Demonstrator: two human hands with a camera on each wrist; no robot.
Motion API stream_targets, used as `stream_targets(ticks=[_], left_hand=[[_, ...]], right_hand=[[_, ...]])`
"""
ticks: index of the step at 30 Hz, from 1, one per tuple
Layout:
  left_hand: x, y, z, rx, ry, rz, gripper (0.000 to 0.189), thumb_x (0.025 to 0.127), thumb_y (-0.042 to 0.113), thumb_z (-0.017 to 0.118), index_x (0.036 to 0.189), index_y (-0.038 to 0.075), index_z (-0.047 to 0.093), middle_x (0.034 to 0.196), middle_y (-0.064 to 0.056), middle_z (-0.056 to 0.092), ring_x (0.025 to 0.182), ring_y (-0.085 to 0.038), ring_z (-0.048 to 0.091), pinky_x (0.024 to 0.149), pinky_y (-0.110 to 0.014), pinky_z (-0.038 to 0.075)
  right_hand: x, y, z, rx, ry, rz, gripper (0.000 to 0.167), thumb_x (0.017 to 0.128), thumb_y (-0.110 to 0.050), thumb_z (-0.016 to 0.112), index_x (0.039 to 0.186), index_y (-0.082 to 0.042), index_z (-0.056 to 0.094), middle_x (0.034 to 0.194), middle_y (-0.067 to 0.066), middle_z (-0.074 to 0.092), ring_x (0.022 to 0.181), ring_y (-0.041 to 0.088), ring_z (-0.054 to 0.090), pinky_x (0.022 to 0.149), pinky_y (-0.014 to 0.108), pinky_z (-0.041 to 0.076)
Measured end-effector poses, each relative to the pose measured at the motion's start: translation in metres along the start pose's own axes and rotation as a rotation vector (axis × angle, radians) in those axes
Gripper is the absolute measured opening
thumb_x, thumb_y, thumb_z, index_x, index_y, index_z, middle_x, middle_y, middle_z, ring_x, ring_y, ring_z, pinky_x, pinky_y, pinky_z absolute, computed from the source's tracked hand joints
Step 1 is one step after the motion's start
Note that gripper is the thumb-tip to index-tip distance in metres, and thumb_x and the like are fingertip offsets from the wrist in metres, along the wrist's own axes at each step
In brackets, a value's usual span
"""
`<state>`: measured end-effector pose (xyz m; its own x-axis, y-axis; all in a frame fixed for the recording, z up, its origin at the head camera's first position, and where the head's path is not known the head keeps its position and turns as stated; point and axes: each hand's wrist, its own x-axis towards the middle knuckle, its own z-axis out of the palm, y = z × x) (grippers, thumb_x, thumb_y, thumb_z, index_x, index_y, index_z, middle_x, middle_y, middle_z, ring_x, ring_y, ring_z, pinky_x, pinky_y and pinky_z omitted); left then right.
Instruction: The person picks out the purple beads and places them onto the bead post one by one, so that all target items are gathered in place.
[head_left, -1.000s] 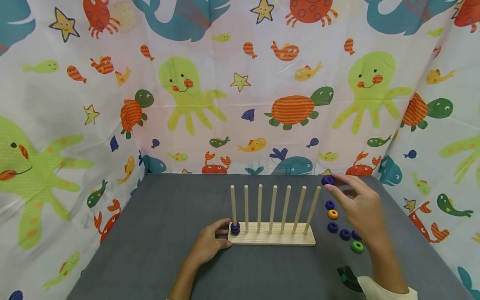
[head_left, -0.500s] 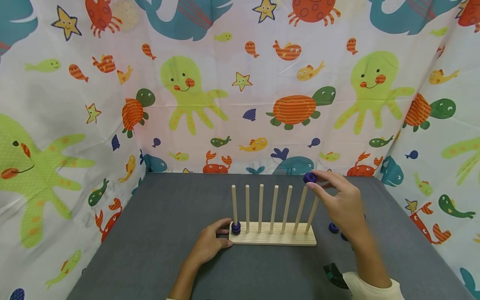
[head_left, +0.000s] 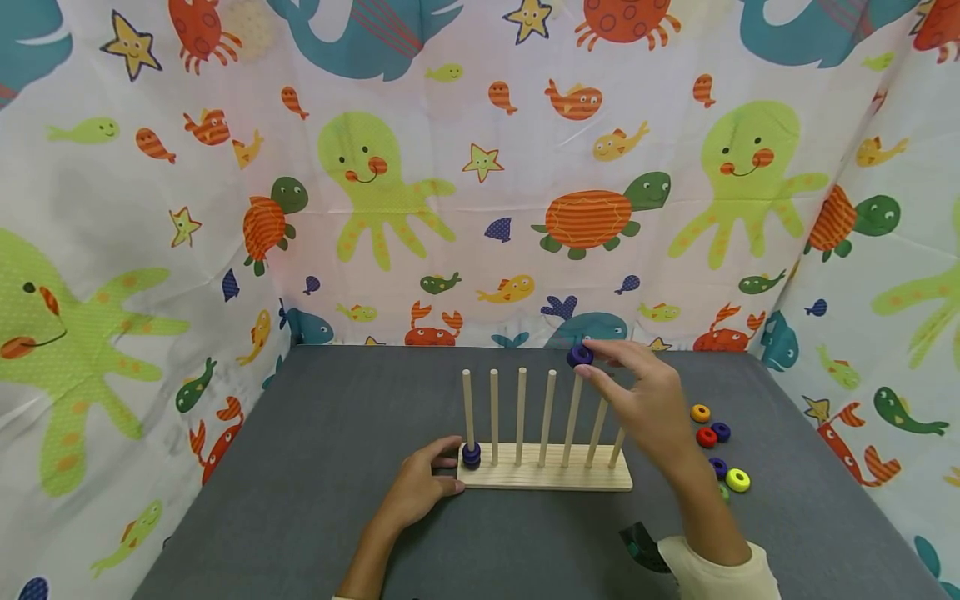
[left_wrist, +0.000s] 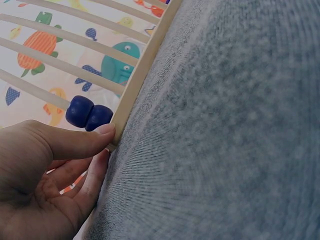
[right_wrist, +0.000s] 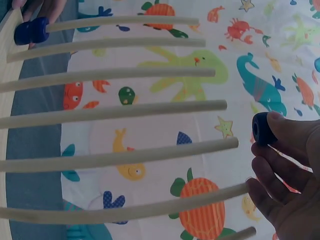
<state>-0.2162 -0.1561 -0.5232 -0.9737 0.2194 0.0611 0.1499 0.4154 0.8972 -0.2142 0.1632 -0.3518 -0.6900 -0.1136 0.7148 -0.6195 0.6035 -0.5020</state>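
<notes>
A wooden peg board (head_left: 543, 477) with several upright pegs stands on the grey table. My left hand (head_left: 416, 485) grips its left end, the thumb (left_wrist: 90, 140) at the front edge and the fingers curled behind. Two dark blue beads (left_wrist: 89, 114) are stacked at the bottom of the leftmost peg. Between thumb and fingertips, my right hand (head_left: 647, 404) pinches another dark blue bead (right_wrist: 262, 129). This bead is held up near the peg tops, overlapping the top of the third peg from the right in the head view. The other pegs carry no beads.
Loose beads lie on the table right of the board, among them a red one (head_left: 707, 437), an orange one (head_left: 700, 413) and a yellow one (head_left: 738, 480). My right forearm partly hides them. A patterned curtain (head_left: 480, 208) hangs behind the grey tabletop (head_left: 360, 400).
My right hand has moved left with the blue bead, from beyond the right end of the board to above its pegs. The left hand has stayed on the board's end.
</notes>
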Motion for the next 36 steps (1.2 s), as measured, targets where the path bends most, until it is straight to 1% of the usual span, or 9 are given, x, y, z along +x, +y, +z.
stream_targets(ticks=[3,5,10,15,20,23,28,32,36], left_hand=[[0.000,0.000,0.000,0.000,0.000,-0.002,0.067,0.085,-0.002,0.082,0.149,0.004,0.059,0.145,-0.020,0.063,0.125,-0.036,0.067,0.099,-0.052,0.057],[0.000,0.000,0.000,-0.002,-0.001,-0.004,0.067,0.086,-0.001,0.082,0.149,0.004,0.059,0.145,-0.019,0.063,0.125,-0.036,0.067,0.099,-0.052,0.057],[0.000,0.001,0.000,-0.006,-0.003,-0.009,0.068,0.086,-0.001,0.082,0.149,0.003,0.059,0.146,-0.020,0.063,0.125,-0.036,0.066,0.100,-0.053,0.056],[0.000,0.001,0.000,-0.004,0.001,-0.011,0.067,0.086,-0.001,0.082,0.149,0.003,0.059,0.146,-0.020,0.063,0.125,-0.036,0.067,0.099,-0.052,0.057],[0.001,0.000,0.000,-0.010,0.001,-0.008,0.068,0.086,-0.001,0.082,0.149,0.002,0.058,0.147,-0.020,0.062,0.125,-0.036,0.067,0.098,-0.050,0.058],[0.002,0.000,0.000,-0.009,0.002,-0.003,0.068,0.085,-0.001,0.082,0.149,0.003,0.059,0.148,-0.020,0.062,0.125,-0.036,0.067,0.097,-0.049,0.058],[0.002,-0.001,0.000,0.001,0.004,0.009,0.068,0.085,0.000,0.082,0.149,0.003,0.059,0.148,-0.019,0.062,0.124,-0.036,0.068,0.096,-0.047,0.059],[0.002,-0.001,0.000,0.003,0.005,0.010,0.068,0.085,0.000,0.082,0.149,0.003,0.059,0.148,-0.019,0.062,0.124,-0.035,0.068,0.096,-0.048,0.059],[0.002,-0.001,0.000,0.000,0.006,0.008,0.068,0.085,0.000,0.081,0.149,0.003,0.059,0.147,-0.019,0.062,0.124,-0.036,0.068,0.097,-0.049,0.058]], right_hand=[[0.003,-0.004,0.005,0.015,-0.015,-0.019,0.041,0.087,-0.004,0.086,0.127,-0.007,0.077,0.112,0.008,0.075,0.101,0.022,0.065,0.084,0.009,0.045],[0.005,-0.007,0.009,0.027,-0.034,-0.021,0.040,0.088,-0.005,0.085,0.127,-0.007,0.077,0.113,0.008,0.076,0.103,0.022,0.065,0.083,0.012,0.047],[0.009,-0.014,0.022,0.091,-0.093,-0.016,0.038,0.091,-0.009,0.084,0.129,-0.009,0.076,0.114,0.005,0.077,0.104,0.025,0.067,0.082,0.017,0.050],[0.014,-0.024,0.033,0.119,-0.155,-0.039,0.038,0.093,-0.010,0.082,0.130,-0.010,0.076,0.117,0.003,0.076,0.109,0.021,0.067,0.086,0.022,0.054],[0.019,-0.034,0.045,0.132,-0.205,-0.060,0.036,0.094,-0.012,0.081,0.130,-0.009,0.076,0.120,0.004,0.077,0.115,0.021,0.068,0.092,0.038,0.059],[0.021,-0.039,0.052,0.152,-0.235,-0.071,0.036,0.094,-0.012,0.080,0.129,-0.007,0.076,0.123,0.006,0.076,0.118,0.023,0.069,0.098,0.045,0.059],[0.021,-0.043,0.061,0.160,-0.262,-0.080,0.036,0.095,-0.012,0.080,0.130,-0.007,0.076,0.123,0.007,0.076,0.120,0.024,0.069,0.101,0.046,0.058],[0.020,-0.044,0.068,0.159,-0.268,-0.092,0.035,0.094,-0.013,0.081,0.128,-0.006,0.076,0.124,0.007,0.077,0.121,0.026,0.069,0.103,0.047,0.057],[0.020,-0.046,0.074,0.148,-0.278,-0.085,0.035,0.094,-0.014,0.081,0.128,-0.007,0.077,0.123,0.006,0.078,0.120,0.025,0.070,0.104,0.047,0.056]])
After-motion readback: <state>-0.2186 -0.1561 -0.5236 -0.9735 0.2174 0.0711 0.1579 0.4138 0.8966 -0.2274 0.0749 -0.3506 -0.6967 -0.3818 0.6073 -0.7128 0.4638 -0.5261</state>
